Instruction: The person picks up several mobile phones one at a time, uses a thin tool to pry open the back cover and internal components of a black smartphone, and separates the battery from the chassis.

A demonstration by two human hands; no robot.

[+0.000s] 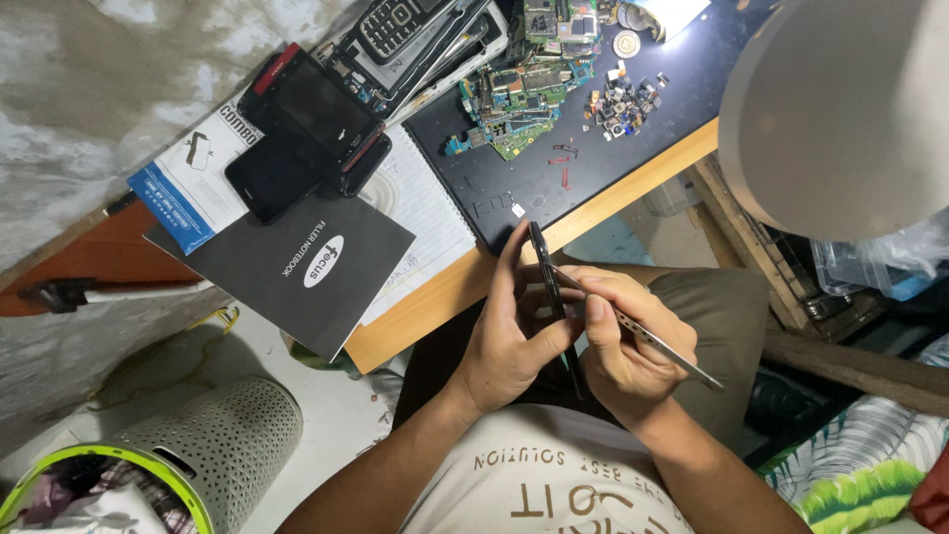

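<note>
1. Left hand wraps a thin black phone held edge-on, fingers closed around its sides; phone sits over the lap, just in front of the wooden desk edge.
2. Right hand pinches metal tweezers closed-fisted, tip touching the phone's edge near its upper half.
3. Phone's long axis runs desk-to-body, top end pointing at the desk's black mat, thin edge facing the camera.
4. Risk: tweezer tip could slip off the narrow edge and scratch it or jab the left thumb.
5. Risk: phone is held over the lap, not the desk; a loosened grip would likely drop it to the floor.
</note>
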